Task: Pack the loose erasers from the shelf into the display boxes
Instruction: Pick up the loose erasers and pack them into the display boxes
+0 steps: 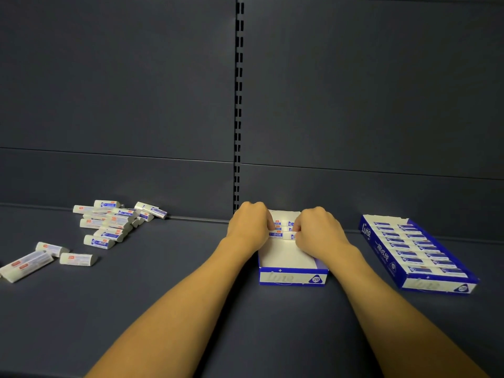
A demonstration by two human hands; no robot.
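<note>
Dim, even overhead light, dark shelf (163, 309) soaks it up. Soft short shadows under the loose erasers (109, 225). White box floor (286, 255) nearly blown out. Wide-angle bowing at edges; print on wrappers soft, unreadable. Mild overall blur.

Open shelf (169, 268) between eraser pile (114, 223) and boxes — full box (417, 253) blocks right
</note>
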